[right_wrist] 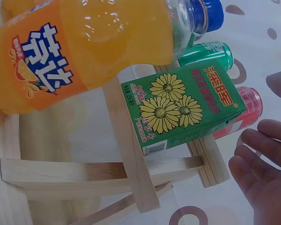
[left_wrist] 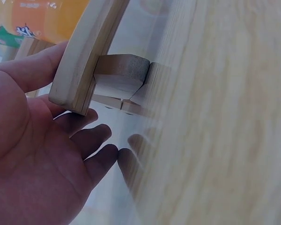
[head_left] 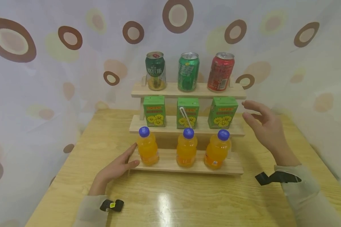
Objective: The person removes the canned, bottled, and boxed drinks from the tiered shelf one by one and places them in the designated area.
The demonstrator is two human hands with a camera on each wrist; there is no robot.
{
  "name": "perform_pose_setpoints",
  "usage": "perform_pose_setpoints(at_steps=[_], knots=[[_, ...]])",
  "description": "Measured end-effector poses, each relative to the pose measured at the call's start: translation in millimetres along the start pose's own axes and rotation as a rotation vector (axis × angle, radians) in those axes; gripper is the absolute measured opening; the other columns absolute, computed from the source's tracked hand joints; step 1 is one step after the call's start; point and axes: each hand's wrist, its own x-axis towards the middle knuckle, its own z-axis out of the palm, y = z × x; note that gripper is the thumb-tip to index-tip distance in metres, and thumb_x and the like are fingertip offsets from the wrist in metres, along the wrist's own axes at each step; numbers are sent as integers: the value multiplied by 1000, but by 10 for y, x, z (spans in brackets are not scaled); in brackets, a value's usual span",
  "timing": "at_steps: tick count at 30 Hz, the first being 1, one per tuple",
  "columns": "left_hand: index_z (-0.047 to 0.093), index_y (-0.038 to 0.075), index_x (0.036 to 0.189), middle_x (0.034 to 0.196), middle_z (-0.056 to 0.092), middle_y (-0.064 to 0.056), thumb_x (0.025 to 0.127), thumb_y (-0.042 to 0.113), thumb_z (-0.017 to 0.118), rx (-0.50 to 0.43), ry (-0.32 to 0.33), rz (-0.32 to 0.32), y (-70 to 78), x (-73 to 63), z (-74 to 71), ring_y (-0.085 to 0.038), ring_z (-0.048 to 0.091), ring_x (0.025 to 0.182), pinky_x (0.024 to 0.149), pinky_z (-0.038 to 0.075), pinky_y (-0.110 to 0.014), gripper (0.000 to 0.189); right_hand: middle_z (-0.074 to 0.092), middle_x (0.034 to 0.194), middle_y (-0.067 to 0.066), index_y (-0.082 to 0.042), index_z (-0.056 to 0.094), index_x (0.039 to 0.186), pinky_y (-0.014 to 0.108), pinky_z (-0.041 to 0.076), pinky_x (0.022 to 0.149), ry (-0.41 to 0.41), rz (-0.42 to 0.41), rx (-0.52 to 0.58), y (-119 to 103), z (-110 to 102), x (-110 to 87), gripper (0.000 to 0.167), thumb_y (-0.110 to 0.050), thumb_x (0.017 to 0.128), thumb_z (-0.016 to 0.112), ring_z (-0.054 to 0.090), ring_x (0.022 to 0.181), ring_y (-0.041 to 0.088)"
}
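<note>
A three-tier wooden rack (head_left: 170, 170) stands on the table. My left hand (head_left: 117, 167) is at the left end of its lowest shelf; in the left wrist view the thumb and forefinger grip the plank end (left_wrist: 75, 70), the other fingers loosely bent below. My right hand (head_left: 268, 127) is held in the air right of the middle shelf, fingers apart and holding nothing. The right green drink carton (head_left: 223, 113) is nearest to it, with a gap between; two more cartons, left (head_left: 154, 112) and middle (head_left: 184, 104), share that shelf.
On the lowest shelf stand three orange soda bottles (head_left: 147, 151) with blue caps. The top shelf bears a dark green can (head_left: 155, 71), a green can (head_left: 188, 72) and a red can (head_left: 221, 72). A white straw-like stick (head_left: 184, 115) shows before the middle carton. Patterned cloth (head_left: 102, 47) hangs behind.
</note>
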Motion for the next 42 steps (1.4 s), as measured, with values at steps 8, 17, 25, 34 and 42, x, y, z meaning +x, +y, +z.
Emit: perform_pose_setpoints(at_steps=[8, 17, 25, 34, 42], knots=[[8, 14, 160, 165, 3, -6, 99, 45, 57, 27, 1, 19, 11, -4, -14, -30, 4, 150, 120, 10, -50, 84, 62, 129, 8, 0, 61, 132, 12, 48, 90, 16, 34, 33, -13, -34, 128, 36, -8, 96, 64, 57, 115, 7], [16, 9, 159, 164, 12, -12, 98, 36, 62, 19, 48, 40, 65, -25, -3, -35, 14, 148, 119, 17, -50, 81, 62, 129, 5, 0, 60, 132, 12, 47, 92, -1, 60, 44, -24, -68, 225, 37, -14, 98, 62, 56, 116, 9], [21, 12, 158, 163, 15, -11, 94, 40, 66, 12, 71, 29, 9, -4, -2, -39, 20, 146, 117, 22, -52, 84, 63, 128, 2, -2, 61, 132, 12, 47, 91, -4, 63, 22, -5, -65, 296, 37, -18, 99, 63, 55, 117, 7], [21, 12, 158, 163, 16, -11, 94, 38, 67, 8, 89, 20, -6, -15, 2, -39, 21, 145, 117, 22, -52, 83, 63, 131, 3, -4, 62, 132, 13, 48, 92, -9, 49, -20, -4, -52, 406, 37, -20, 98, 63, 54, 118, 6], [24, 16, 158, 163, 17, -10, 93, 45, 66, 7, 91, 14, 3, -26, 9, -39, 22, 145, 117, 22, -51, 83, 64, 128, 4, -3, 62, 132, 13, 48, 90, 4, 46, -21, 9, -38, 508, 38, -17, 97, 65, 56, 115, 6]])
